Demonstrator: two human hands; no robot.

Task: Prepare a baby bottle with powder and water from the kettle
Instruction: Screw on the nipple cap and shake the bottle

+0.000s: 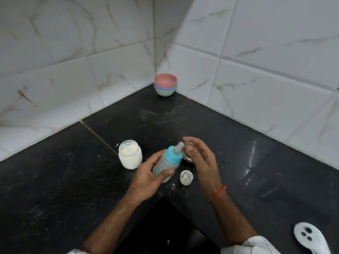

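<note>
Bottle location: the baby bottle (166, 163) is being held tilted above the table (256, 162), teat pointing up and away, blue collar in place.
Left hand: the left hand (148, 177) is gripping the bottle body, thumb on the near side, fingers (156, 158) wrapping the far side.
Right hand: the right hand (200, 158) is hovering just beside the teat, fingers (190, 139) loosely spread and curved, holding nothing.
Bottle motion: the teat is appearing blurred; contents cannot be made out through the cloudy wall.
Risk, leakage: if the collar is sitting loose, tilting or shaking is likely forcing liquid out at the thread.
Risk, collision: the small steel bowl (187, 158) is sitting directly behind the bottle; a wide swing could be striking it.
Risk, spillage: the open powder jar (130, 154), scoop inside, is standing near the left hand; an elbow or wrist sweep could be tipping it.
Risk, contamination: the clear cap (186, 177) is lying open-side up amid scattered powder on the table.
Risk, grip: powder residue on the fingers could be letting the bottle slip.
</note>
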